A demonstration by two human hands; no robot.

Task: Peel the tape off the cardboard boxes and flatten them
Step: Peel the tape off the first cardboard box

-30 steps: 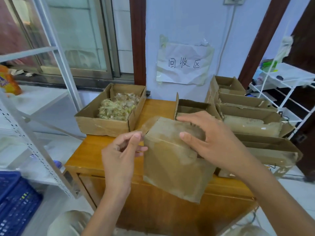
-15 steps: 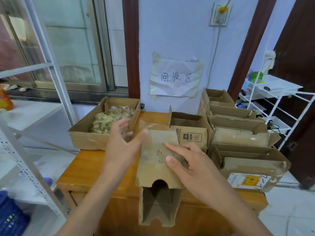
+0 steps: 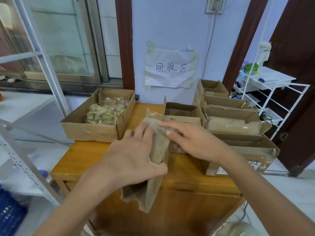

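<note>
Cardboard box [image 3: 153,171], open at its near end, held over the front edge of the wooden worktop [image 3: 85,155]. Left hand [image 3: 134,155] grips its left face, thumb wrapped around the ridge; right hand [image 3: 196,142] holds the right side, forefinger extended along the top. At 11 o'clock, tray box of peeled tape [image 3: 95,128]; at 2 o'clock, stacked opened boxes [image 3: 235,123].

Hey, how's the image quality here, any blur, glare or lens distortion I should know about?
Head view: even, soft daylight with no harsh shadows; wide-angle bending bows the shelf post and door frame near the edges; slight motion softness on the left hand, right hand and held box; the paper sign stays readable.
</note>
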